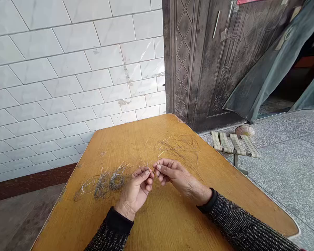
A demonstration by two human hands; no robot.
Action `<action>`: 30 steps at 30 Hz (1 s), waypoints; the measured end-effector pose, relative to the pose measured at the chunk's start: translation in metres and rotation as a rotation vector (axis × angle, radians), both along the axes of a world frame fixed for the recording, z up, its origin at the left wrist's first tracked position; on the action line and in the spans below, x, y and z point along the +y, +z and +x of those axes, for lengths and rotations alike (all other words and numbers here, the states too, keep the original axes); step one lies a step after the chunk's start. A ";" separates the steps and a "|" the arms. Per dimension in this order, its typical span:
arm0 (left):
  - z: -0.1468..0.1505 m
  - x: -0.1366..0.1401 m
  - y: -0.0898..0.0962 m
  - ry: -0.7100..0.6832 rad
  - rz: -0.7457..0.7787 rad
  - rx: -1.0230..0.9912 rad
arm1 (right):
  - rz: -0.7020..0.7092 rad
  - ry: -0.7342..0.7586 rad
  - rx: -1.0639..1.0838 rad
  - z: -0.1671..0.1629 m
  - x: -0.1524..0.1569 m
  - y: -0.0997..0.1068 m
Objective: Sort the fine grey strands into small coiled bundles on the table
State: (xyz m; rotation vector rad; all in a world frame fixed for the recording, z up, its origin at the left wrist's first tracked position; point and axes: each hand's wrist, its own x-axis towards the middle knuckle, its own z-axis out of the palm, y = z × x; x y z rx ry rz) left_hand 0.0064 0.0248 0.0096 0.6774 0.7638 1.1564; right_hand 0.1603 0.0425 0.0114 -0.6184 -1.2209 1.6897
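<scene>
Over the middle of the table, my left hand [136, 190] is closed in a pinch, and a thin wire [147, 156] runs up from its fingertips. Just to its right, my right hand [176, 175] is also pinched, its fingertips almost touching the left ones. What it holds is too fine to make out. Left of my left hand lie coiled bundles of thin grey wire [117, 180] with pale ends. Beyond my right hand, loose thin brownish wires [179, 146] spread over the tabletop, also with some pale ends.
The yellow wooden table [115, 226] reaches to a white tiled wall [75, 83]. A dark carved door [204, 69] stands behind its right side, beside a grey-green curtain [272, 76]. A folding stool [235, 143] with woven straps stands on the speckled floor at right.
</scene>
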 end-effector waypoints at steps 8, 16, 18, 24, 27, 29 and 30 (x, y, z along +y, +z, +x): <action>0.004 -0.002 0.002 0.012 0.040 -0.064 | -0.109 -0.013 0.154 -0.005 0.000 -0.006; 0.003 -0.002 0.003 0.064 0.071 -0.011 | 0.204 -0.035 0.005 0.004 0.003 -0.001; 0.002 -0.003 0.003 0.063 0.069 -0.019 | 0.299 -0.063 -0.041 0.004 0.002 -0.001; 0.005 -0.006 0.004 0.058 0.031 -0.054 | 0.356 -0.118 -0.168 0.001 -0.002 -0.004; 0.006 -0.006 0.004 0.056 0.043 -0.068 | 0.315 -0.127 -0.128 0.001 -0.002 -0.005; 0.007 -0.006 0.004 0.052 0.060 -0.073 | 0.281 -0.129 -0.105 0.000 -0.001 -0.005; 0.007 -0.006 0.004 0.049 0.068 -0.074 | 0.268 -0.135 -0.105 0.000 -0.001 -0.005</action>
